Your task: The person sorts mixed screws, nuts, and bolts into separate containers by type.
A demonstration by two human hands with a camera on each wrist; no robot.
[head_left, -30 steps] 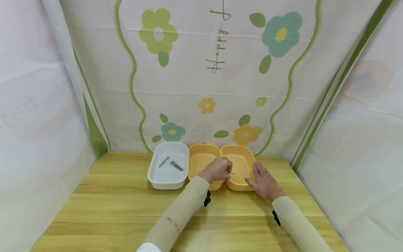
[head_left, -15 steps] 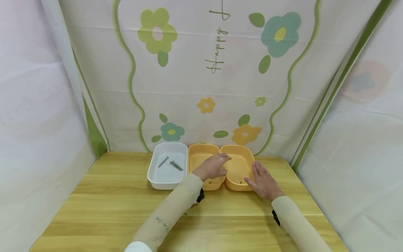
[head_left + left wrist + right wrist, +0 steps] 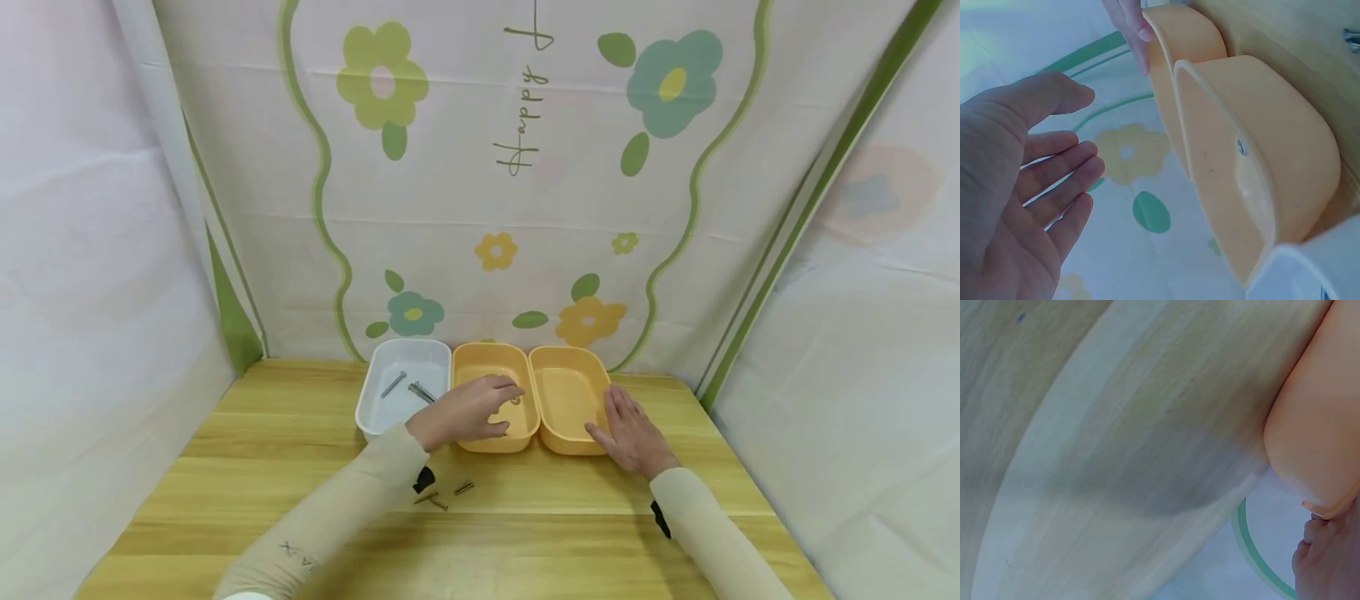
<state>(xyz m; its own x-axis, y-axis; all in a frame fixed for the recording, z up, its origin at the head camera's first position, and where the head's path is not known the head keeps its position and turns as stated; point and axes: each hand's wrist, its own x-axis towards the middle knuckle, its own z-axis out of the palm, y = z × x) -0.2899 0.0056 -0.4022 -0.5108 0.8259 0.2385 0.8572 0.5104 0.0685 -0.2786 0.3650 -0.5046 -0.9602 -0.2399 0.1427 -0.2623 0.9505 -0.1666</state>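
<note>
My left hand (image 3: 465, 410) hangs over the middle orange tray (image 3: 532, 427), thumb and fingers apart. In the left wrist view nothing lies between the fingers of that left hand (image 3: 1029, 169). Inside the middle tray is a small shiny metal piece (image 3: 1242, 147). My right hand (image 3: 633, 433) rests on the right side of the right-hand orange tray (image 3: 573, 446), fingers straight along the rim, thumb at the near corner. The right wrist view shows part of this right hand (image 3: 1329, 559) against the tray wall (image 3: 1316, 419).
A white tray (image 3: 367, 408) holding several long bolts (image 3: 393, 384) stands at the left, touching the middle tray. Several brass-coloured screws (image 3: 464, 487) lie on the wooden table (image 3: 555, 533) in front of the trays. Behind them hangs a flowered cloth (image 3: 450, 192).
My left hand has let go of a thin screw-like piece it pinched over the right-hand tray and moved left. The table screws have come into view. My right hand stays put.
</note>
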